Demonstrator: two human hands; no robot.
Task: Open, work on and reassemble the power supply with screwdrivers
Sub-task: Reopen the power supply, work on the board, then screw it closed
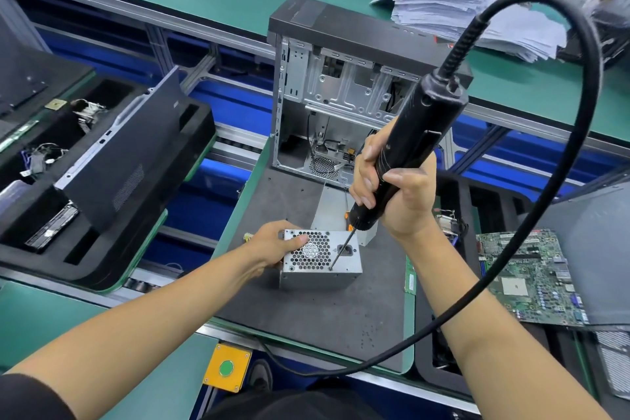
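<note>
The silver power supply point(344, 274) stands on the dark mat point(317, 314) with its honeycomb fan grille and socket facing up. My left hand point(272, 244) grips its left side, thumb lying on the grille's top edge. My right hand point(392, 191) holds a black electric screwdriver point(419, 133), tilted, with its thin bit reaching down to the lower middle of the grille face near the bottom edge. A thick black cable point(562, 181) loops from the tool's top round to the right and down. An orange-handled screwdriver point(347, 220) lies just behind the power supply.
An open computer case point(327, 102) stands behind the mat. A motherboard point(531, 276) lies at the right, a black foam tray with a case panel point(129, 164) at the left. Paper stack point(453, 7) on the far bench. A yellow box with a green button point(226, 366) sits at the front edge.
</note>
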